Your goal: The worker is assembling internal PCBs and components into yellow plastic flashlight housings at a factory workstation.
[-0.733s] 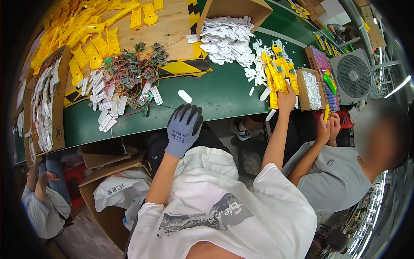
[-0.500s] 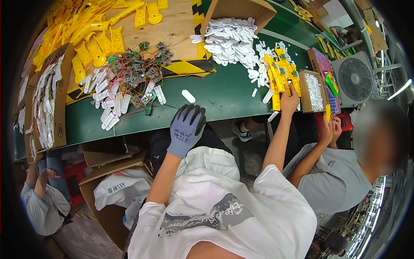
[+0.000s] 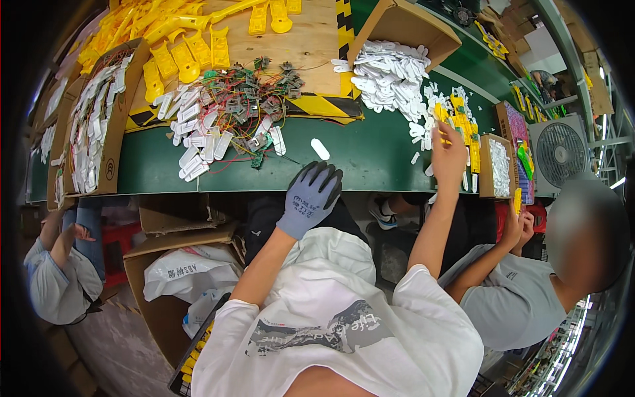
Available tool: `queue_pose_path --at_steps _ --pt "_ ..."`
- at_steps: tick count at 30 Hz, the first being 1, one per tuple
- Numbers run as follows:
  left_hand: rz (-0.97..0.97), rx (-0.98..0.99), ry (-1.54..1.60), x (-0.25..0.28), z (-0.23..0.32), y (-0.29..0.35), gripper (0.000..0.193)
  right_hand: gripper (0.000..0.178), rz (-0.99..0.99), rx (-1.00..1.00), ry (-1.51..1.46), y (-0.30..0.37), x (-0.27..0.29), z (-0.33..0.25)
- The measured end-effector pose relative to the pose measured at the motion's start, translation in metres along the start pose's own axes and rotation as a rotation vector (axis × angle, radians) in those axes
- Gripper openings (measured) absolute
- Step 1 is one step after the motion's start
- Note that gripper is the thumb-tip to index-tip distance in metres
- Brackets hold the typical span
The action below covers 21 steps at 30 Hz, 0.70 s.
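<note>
My left hand [image 3: 311, 196], in a grey-blue glove with dark fingertips, is at the table's front edge with its fingers curled together. Whatever may be inside it is hidden. A single white oval plastic cover [image 3: 320, 149] lies on the green table just beyond its fingertips. Bare, my right hand [image 3: 450, 159] is raised over the right part of the table, its fingers closed at one end of a yellow plastic piece [image 3: 440, 112]. Beside it lie several yellow plastic housings [image 3: 473, 149] and a scatter of white parts [image 3: 417, 130].
A tangle of circuit boards and wires [image 3: 254, 99] lies left of centre among white covers. A tipped carton [image 3: 423, 26] spills white covers at the back. Yellow shells [image 3: 219, 47] cover the wooden board. A co-worker's hands [image 3: 516, 228] are at the right, near a small box [image 3: 485, 165].
The view has shifted, so the table appears farther right. My right hand has moved left relative to the yellow housings, with a yellow piece at its fingertips. My left hand keeps its curled pose.
</note>
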<state>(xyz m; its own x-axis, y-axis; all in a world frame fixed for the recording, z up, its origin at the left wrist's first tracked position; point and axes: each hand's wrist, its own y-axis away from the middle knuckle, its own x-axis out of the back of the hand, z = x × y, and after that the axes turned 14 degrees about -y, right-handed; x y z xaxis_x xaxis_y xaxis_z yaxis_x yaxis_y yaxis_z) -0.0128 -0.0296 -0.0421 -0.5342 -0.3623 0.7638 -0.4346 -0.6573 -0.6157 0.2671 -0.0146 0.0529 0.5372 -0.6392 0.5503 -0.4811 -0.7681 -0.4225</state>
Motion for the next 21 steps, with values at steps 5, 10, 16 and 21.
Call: queue_pose_path --at_steps 5,10,16,21 --pt "-0.042 -0.026 0.012 0.0 -0.002 0.002 0.039 0.058 -0.131 0.153 0.11 -0.017 -0.058 0.008" --pt "-0.078 -0.066 -0.017 0.0 -0.001 0.003 0.041 0.063 -0.06 0.211 0.356 -0.011 -0.099 0.037" --pt "-0.047 -0.054 -0.01 -0.009 0.002 0.007 0.04 0.057 -0.056 0.247 0.323 -0.004 -0.094 0.036" --pt "-0.027 -0.046 -0.007 -0.006 0.002 0.0 0.038 0.055 -0.043 0.224 0.312 -0.008 -0.095 0.038"
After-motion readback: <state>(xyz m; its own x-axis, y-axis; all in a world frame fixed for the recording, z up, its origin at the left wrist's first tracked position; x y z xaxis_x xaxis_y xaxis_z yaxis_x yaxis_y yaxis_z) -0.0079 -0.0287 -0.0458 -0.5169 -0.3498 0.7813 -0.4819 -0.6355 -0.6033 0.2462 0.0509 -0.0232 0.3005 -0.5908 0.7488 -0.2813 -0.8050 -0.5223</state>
